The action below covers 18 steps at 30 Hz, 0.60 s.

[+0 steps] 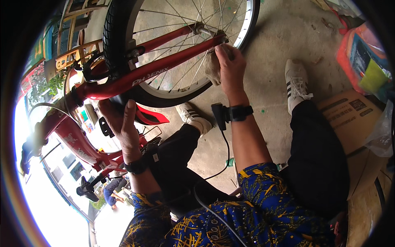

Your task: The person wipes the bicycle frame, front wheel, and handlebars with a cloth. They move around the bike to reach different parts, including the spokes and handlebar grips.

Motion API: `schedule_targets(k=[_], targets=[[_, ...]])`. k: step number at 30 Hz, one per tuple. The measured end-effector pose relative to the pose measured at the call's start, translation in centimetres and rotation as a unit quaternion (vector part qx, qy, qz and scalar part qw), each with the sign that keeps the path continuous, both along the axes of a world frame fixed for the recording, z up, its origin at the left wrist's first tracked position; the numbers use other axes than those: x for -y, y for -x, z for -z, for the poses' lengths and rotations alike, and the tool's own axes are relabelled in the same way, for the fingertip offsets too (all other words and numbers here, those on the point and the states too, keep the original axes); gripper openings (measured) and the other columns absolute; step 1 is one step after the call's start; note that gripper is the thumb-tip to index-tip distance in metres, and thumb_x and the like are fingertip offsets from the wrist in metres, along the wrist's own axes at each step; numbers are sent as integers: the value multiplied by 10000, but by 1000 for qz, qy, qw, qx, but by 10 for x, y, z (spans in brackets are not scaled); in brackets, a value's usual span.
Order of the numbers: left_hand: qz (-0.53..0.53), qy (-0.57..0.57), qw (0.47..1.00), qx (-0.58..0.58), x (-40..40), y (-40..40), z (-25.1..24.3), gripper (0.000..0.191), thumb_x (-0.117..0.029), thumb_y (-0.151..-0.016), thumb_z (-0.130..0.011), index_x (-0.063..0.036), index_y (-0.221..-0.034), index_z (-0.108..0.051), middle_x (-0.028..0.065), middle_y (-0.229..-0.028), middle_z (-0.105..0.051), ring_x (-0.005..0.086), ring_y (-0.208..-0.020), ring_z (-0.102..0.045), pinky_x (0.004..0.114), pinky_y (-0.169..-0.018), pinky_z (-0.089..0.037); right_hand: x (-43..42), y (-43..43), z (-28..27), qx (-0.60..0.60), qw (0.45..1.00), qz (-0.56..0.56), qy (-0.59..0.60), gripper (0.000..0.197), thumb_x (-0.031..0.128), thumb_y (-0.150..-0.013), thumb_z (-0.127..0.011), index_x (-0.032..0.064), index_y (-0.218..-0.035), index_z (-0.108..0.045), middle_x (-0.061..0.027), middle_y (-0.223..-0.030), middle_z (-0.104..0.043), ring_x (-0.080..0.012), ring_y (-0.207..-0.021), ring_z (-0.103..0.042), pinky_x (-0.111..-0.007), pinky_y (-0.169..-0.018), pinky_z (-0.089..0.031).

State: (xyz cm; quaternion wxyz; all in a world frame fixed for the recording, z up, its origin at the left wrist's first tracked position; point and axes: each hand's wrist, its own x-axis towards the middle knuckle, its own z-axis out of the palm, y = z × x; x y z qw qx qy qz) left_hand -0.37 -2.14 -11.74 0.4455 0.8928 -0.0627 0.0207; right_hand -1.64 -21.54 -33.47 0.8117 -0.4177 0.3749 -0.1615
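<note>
A red bicycle front fork (154, 71) with white lettering runs across the view, holding the spoked wheel with its black tyre (115, 34). My right hand (231, 64) is at the fork's lower end near the wheel axle, with a grey-beige cloth (213, 68) held in it against the fork tip. Below the fork crown is my left hand (123, 123), thumb raised, its fingers partly hidden behind the crown and the red-and-black mudguard (151, 116). Whether those fingers grip the mudguard or the fork cannot be told. The red frame (77, 142) extends to the lower left.
A cardboard box (351, 114) lies at the right beside my leg, under a colourful bag (367, 61) and clear plastic. Wooden chairs (80, 52) stand at the upper left. Another person (112, 191) bends over in the bright background. A cable hangs from my right wrist mount.
</note>
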Motion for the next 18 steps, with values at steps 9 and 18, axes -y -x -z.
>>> schedule_targets(k=[9, 18], targets=[[-10, 15, 1000, -24, 2, 0, -1, 771, -70, -920, -697, -48, -1574, -288, 110, -1554, -409, 242, -1409, -395, 402, -1200, -244, 33, 23, 38, 202, 789, 198, -546, 234, 156, -1063, -498, 34, -1229, -610, -110, -1167, -662, -208, -1041, -655, -371, -926, -549], [5, 6, 1000, 0, 0, -2, 1, 756, -73, -926, -697, -46, -1566, -295, 112, -1547, -411, 243, -1411, -391, 402, -1205, -237, -30, 17, 10, -10, 987, 48, -153, 343, -2, -885, -511, 13, -1218, -595, -69, -1138, -642, -139, -982, -602, -289, -903, -495]])
